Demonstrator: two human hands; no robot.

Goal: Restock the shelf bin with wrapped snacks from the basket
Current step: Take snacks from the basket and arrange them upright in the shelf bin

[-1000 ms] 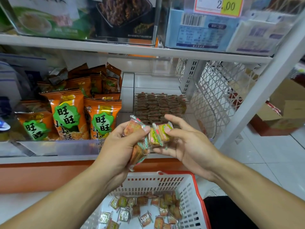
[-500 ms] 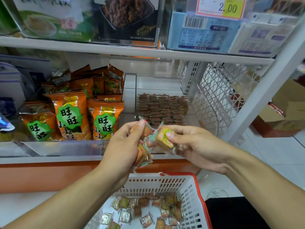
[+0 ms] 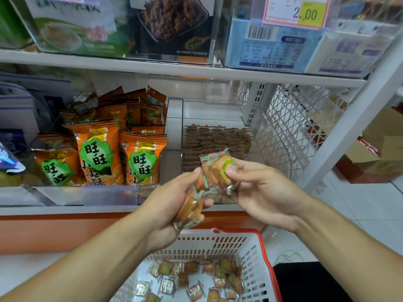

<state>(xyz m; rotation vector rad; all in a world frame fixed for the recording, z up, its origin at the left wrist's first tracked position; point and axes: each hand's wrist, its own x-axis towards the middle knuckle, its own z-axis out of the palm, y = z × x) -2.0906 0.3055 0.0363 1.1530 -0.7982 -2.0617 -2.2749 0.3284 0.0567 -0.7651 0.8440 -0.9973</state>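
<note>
Two hands share the load: my right hand [image 3: 259, 192] has just pulled one wrapped snack [image 3: 220, 168] clear of the bunch, thumb and fingers pinching it, while my left hand [image 3: 172, 205] keeps its fingers curled round the remaining snacks [image 3: 190, 209]. A second ago both held one cluster. The separated piece can go next into the shelf bin [image 3: 214, 144] behind; the basket [image 3: 218, 243] below holds plenty more.
</note>
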